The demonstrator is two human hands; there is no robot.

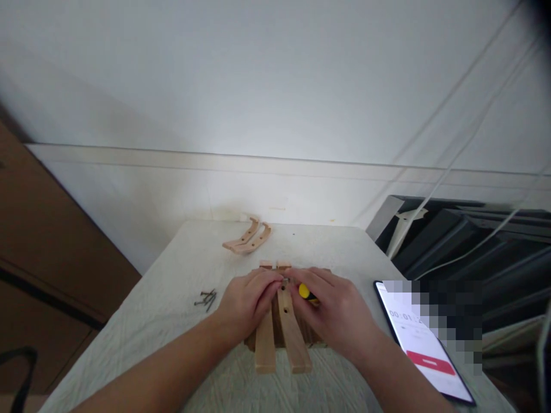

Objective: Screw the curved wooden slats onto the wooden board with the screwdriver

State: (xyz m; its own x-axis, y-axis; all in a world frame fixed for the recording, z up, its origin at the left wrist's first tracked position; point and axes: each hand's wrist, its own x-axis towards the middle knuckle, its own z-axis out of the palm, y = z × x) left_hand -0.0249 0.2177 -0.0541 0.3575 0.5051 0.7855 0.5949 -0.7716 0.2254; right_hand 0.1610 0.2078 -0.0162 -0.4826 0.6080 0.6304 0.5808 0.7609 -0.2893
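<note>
Two pale wooden legs (293, 341) lie side by side across a brown wooden block (305, 327), their ends pointing toward me. The right one has dark holes drilled along it. My left hand (249, 295) is closed, its thumb and fingertip pinching a small metal screw (286, 280) at the upper hole. From the other side my right hand (338, 307) meets it, fingertips close to that screw. A screwdriver (305, 291) with a yellow handle end is tucked in the right hand; its tip is hidden.
Several loose screws (206, 299) lie left of my left hand. Two curved wooden pieces (252, 238) with holes rest near the wall (275, 195). A phone (422, 350) showing a timer lies at the right edge of the cloth-covered table (172, 321). Dark panels (465, 241) stand beyond.
</note>
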